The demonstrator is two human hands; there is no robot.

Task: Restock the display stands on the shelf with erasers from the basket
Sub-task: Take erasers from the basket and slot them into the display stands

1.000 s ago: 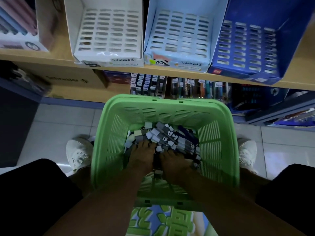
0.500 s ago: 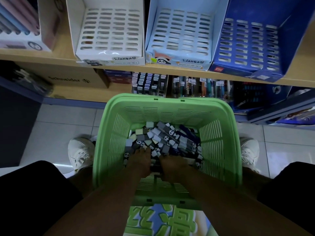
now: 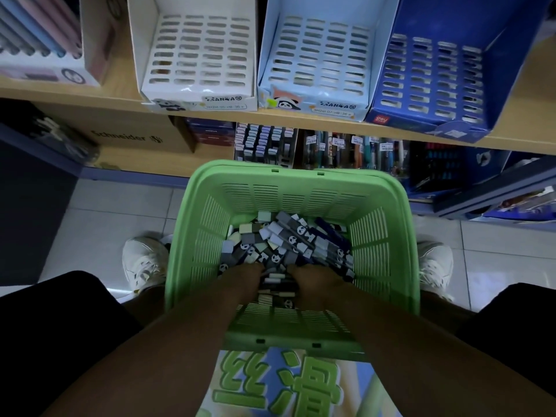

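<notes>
The erasers [image 3: 288, 245] lie loose in the green basket [image 3: 388, 236], heaped toward 12 o'clock. They look light, stiff and sleeved, so scoop several by their long sides. Left hand [image 3: 243, 276] and right hand [image 3: 316, 278] dig into the pile, fingers buried; grip cannot be told. Three empty display stands [image 3: 198, 52] wait on the shelf [image 3: 301, 115] at 12 o'clock.

The basket [image 3: 192, 236] is light green with slotted walls, and the erasers [image 3: 288, 239] in it are grey, white and dark blue with small panda faces. The three display stands are white [image 3: 195, 55], pale blue [image 3: 319, 55] and dark blue [image 3: 433, 76].
</notes>
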